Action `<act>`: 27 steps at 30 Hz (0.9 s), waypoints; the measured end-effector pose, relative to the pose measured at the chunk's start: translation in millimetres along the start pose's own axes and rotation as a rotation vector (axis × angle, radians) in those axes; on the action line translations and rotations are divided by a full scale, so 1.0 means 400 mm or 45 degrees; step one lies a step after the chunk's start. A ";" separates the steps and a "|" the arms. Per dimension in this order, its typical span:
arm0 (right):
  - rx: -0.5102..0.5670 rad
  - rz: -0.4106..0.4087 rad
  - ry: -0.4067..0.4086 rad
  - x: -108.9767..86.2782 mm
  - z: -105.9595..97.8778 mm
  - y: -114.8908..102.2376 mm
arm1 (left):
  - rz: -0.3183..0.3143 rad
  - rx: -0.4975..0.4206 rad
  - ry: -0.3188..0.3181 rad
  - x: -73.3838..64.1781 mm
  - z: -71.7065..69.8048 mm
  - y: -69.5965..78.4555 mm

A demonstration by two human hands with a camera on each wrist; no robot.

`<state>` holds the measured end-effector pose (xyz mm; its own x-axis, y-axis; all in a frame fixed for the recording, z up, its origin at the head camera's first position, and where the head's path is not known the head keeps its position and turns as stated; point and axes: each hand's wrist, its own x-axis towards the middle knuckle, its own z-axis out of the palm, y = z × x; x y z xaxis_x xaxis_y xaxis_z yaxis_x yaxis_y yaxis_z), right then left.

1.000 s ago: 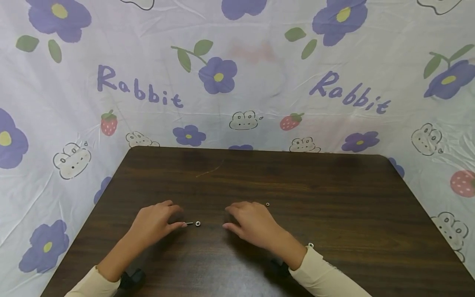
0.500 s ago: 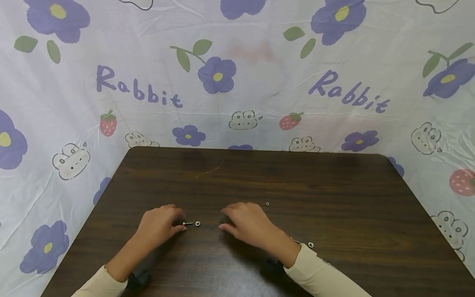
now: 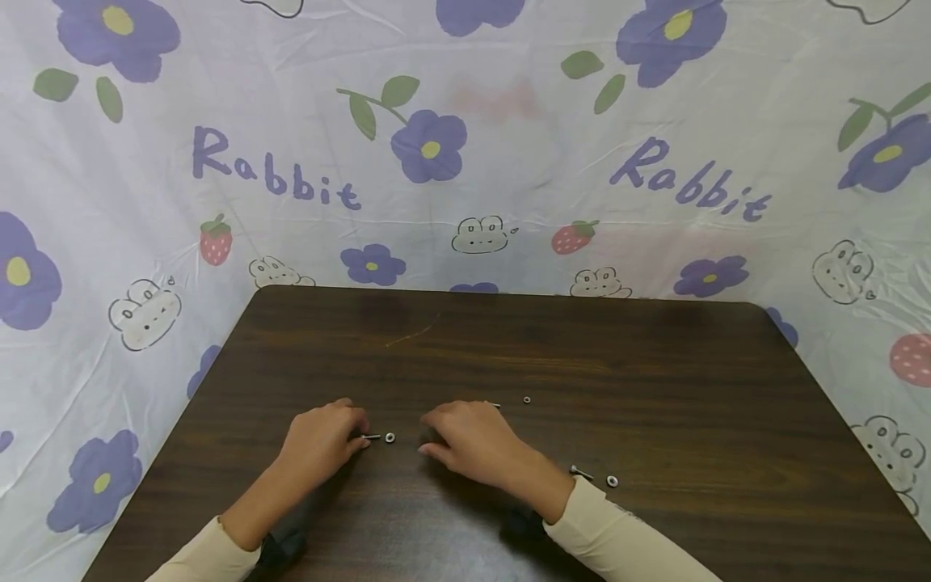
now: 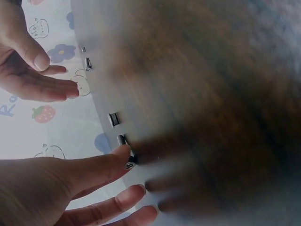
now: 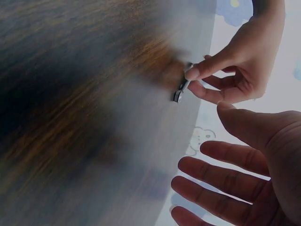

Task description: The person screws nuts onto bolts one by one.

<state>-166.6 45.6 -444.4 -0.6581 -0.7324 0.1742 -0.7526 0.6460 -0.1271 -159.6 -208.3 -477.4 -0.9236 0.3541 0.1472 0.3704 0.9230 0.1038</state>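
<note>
In the head view my left hand (image 3: 323, 443) pinches a small metal bolt (image 3: 373, 437) near its head, low over the tabletop. In the left wrist view the thumb (image 4: 106, 165) hides the middle of the bolt, and its threaded end points toward a metal nut (image 4: 114, 120) standing close by. My right hand (image 3: 473, 443) hovers to the right of that nut, fingers spread and loosely bent, holding nothing. The right wrist view shows its fingers (image 5: 225, 176) apart, with the left hand at the bolt beyond them.
A second bolt (image 3: 581, 472) and nut (image 3: 612, 482) lie by the right sleeve. Behind the right hand are another small nut (image 3: 527, 400) and a bolt tip (image 3: 496, 405), mostly hidden. A patterned cloth (image 3: 509, 178) hangs behind the dark wooden table (image 3: 655, 364).
My left hand has shifted slightly right and its thumb and finger have closed on the bolt. My right hand has drifted left, uncovering the bolt near the sleeve and a bolt tip behind it.
</note>
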 end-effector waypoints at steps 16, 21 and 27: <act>-0.008 -0.011 -0.011 0.022 0.024 -0.016 | -0.065 -0.244 -0.057 -0.005 -0.026 -0.003; -0.014 0.000 -0.023 0.039 0.029 -0.022 | -0.040 -0.311 -0.026 -0.008 -0.023 -0.014; -0.037 0.016 -0.056 0.066 0.042 -0.027 | -0.029 -0.406 0.089 -0.020 -0.021 -0.030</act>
<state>-176.3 15.9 -454.7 -0.6684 -0.7324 0.1295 -0.7437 0.6608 -0.1009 -155.9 -223.4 -471.4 -0.9271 0.3122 0.2076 0.3722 0.8333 0.4088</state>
